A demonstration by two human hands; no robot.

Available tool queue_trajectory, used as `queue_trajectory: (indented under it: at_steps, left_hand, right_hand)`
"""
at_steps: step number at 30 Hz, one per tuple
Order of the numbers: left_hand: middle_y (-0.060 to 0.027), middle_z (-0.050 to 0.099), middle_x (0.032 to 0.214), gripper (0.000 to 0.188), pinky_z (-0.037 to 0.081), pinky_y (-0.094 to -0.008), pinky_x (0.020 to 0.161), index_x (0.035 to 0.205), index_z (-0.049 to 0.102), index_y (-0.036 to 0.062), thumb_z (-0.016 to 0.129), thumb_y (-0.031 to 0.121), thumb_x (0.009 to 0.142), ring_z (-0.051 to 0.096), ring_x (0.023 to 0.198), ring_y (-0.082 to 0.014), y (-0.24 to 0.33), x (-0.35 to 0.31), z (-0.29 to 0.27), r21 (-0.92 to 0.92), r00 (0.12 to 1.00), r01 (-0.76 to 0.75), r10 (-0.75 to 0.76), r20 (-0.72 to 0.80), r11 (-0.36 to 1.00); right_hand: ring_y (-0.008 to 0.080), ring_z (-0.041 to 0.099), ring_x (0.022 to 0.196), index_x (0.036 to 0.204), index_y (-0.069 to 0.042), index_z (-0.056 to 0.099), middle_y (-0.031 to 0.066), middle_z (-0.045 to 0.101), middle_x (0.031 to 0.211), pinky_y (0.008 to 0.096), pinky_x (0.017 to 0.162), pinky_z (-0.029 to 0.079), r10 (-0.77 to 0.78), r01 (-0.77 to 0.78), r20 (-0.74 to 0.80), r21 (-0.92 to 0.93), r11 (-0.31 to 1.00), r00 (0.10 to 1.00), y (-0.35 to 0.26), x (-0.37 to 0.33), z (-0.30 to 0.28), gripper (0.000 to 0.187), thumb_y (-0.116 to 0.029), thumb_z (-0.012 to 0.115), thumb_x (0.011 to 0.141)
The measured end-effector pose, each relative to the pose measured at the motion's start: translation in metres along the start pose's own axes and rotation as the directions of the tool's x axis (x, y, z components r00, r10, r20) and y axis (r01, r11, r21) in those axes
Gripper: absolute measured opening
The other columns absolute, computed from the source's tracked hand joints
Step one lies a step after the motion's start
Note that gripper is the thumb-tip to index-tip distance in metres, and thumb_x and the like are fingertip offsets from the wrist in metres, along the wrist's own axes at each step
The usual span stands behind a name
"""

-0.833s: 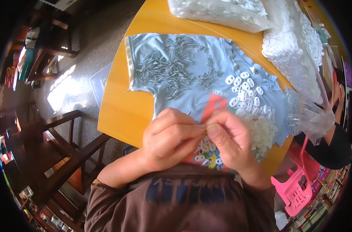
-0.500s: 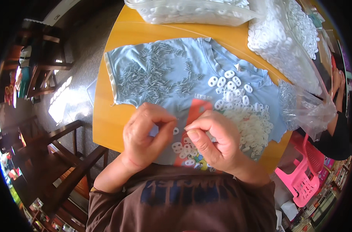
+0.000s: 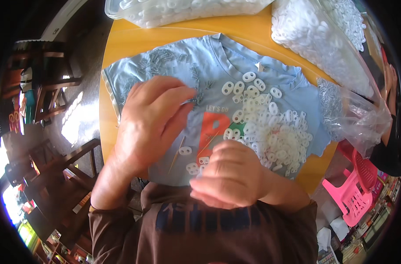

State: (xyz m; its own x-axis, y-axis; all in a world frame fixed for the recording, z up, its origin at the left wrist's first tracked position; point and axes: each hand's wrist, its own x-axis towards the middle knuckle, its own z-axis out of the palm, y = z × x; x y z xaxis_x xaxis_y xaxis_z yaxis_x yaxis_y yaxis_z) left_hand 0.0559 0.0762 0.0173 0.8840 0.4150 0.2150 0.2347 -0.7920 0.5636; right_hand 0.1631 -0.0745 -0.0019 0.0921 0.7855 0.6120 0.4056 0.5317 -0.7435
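Gap left between left hand [image 3: 154, 119] and right hand [image 3: 231, 176], two sticks [image 3: 176, 155] laid in it, bare strip of shirt [image 3: 215, 94] left beyond, hemmed by springs [image 3: 158, 60] and white pieces [image 3: 253, 103], far side blocked by clear bin [image 3: 187, 12] and filled bag [image 3: 314, 42]

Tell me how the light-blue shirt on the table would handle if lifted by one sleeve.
The shirt would likely sag and fold, since it lies rumpled with wavy borders. The white pieces and small metal pieces on it would probably slide off, as they appear to lie loose.
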Motion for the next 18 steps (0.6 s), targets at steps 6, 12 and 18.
queue_trajectory:
  at_steps: [6, 12, 18]
  left_hand:
    - [-0.0086, 0.058, 0.090, 0.023, 0.044, -0.0377, 0.075, 0.094, 0.061, 0.0062, 0.061, 0.006, 0.072, 0.057, 0.084, -0.0288, -0.017, 0.012, 0.009, 0.187, 0.979, -0.137, 0.105, 0.174, 0.973]
    - [-0.0100, 0.058, 0.083, 0.019, 0.047, -0.0358, 0.070, 0.091, 0.061, 0.0036, 0.060, 0.001, 0.073, 0.057, 0.078, -0.0295, -0.024, 0.016, -0.006, 0.056, 0.984, -0.044, 0.033, 0.173, 0.997]
    - [-0.0102, 0.061, 0.082, 0.019, 0.049, -0.0296, 0.066, 0.092, 0.062, 0.0026, 0.059, -0.005, 0.075, 0.062, 0.076, -0.0258, -0.023, 0.008, -0.011, -0.099, 0.997, 0.054, -0.048, 0.057, 0.994]
  right_hand:
    - [0.0143, 0.049, 0.053, 0.082, -0.005, 0.059, -0.0005, 0.050, 0.064, 0.0287, 0.055, 0.043, -0.066, 0.068, 0.041, -0.046, 0.997, 0.997, -0.003, -0.007, 0.001, 0.020, -0.011, 0.072, 0.068]
    - [0.0140, 0.048, 0.054, 0.082, -0.005, 0.059, -0.0006, 0.050, 0.065, 0.0284, 0.056, 0.043, -0.082, 0.086, 0.048, -0.108, 0.990, 0.996, 0.000, -0.007, -0.002, 0.020, -0.011, 0.072, 0.068]
    - [0.0162, 0.047, 0.055, 0.077, -0.004, 0.058, 0.0012, 0.048, 0.064, 0.0299, 0.054, 0.042, -0.129, 0.132, 0.042, -0.094, 0.987, 0.991, -0.004, -0.004, -0.011, 0.016, -0.012, 0.070, 0.070]
